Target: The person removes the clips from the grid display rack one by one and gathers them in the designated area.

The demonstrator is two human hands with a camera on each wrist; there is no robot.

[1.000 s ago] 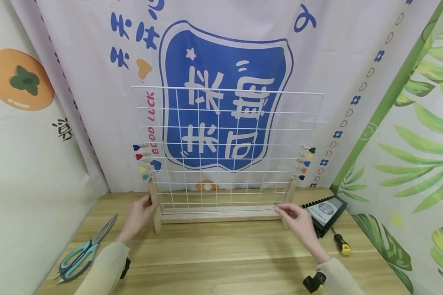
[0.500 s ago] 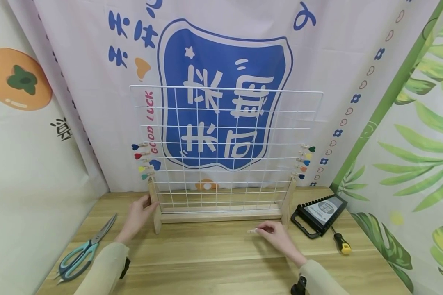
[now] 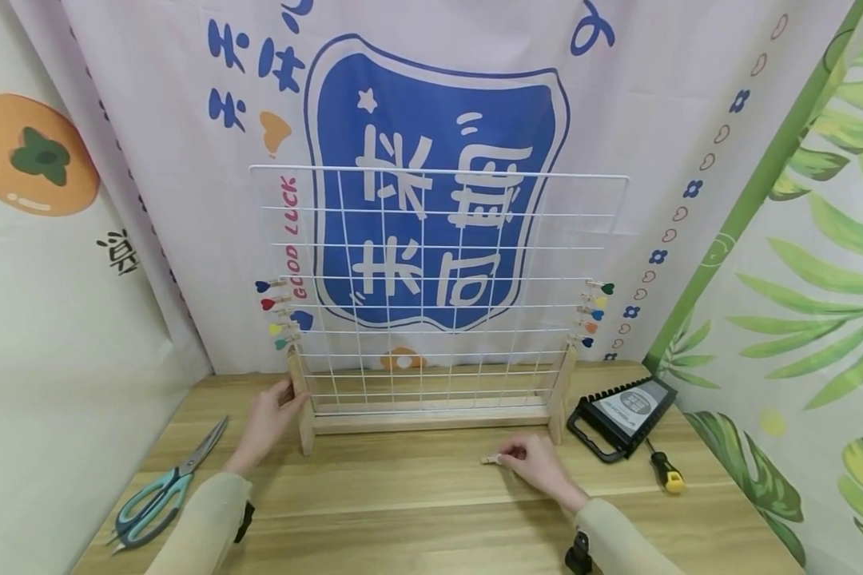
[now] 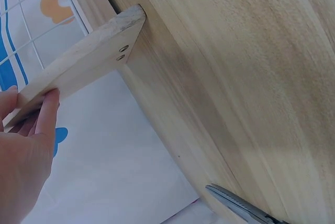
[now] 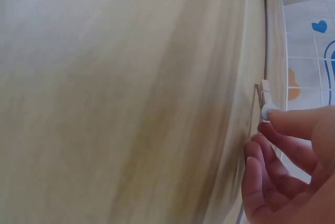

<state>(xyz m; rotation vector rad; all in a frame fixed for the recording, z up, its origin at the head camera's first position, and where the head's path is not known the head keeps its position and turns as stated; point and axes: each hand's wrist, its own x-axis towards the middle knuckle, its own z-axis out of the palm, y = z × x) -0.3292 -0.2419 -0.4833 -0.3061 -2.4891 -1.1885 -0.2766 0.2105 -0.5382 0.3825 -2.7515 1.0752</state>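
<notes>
A white wire grid panel (image 3: pixel 403 306) stands upright in a wooden stand (image 3: pixel 431 420). Several small clothespins with coloured hearts are clipped along its left and right edges. With fingers and thumb, my left hand (image 3: pixel 268 423) grips the stand's left upright (image 4: pixel 89 51). My right hand (image 3: pixel 535 463) pinches a small wooden clothespin (image 5: pixel 265 96) between thumb and index finger, its pale, whitish decoration (image 5: pixel 268 110) under the thumb. That hand is in front of the stand's base, above the table and apart from the grid.
Teal-handled scissors (image 3: pixel 164 489) lie on the table (image 3: pixel 388 511) at the left. At the right are a black tool holder (image 3: pixel 622 419) with a grey label and a yellow-and-black screwdriver (image 3: pixel 666 473). A printed curtain (image 3: pixel 618 120) hangs behind the grid.
My right hand has moved from the grid's lower right corner toward me and to the left, with the clothespin held. My left hand has stayed on the upright.
</notes>
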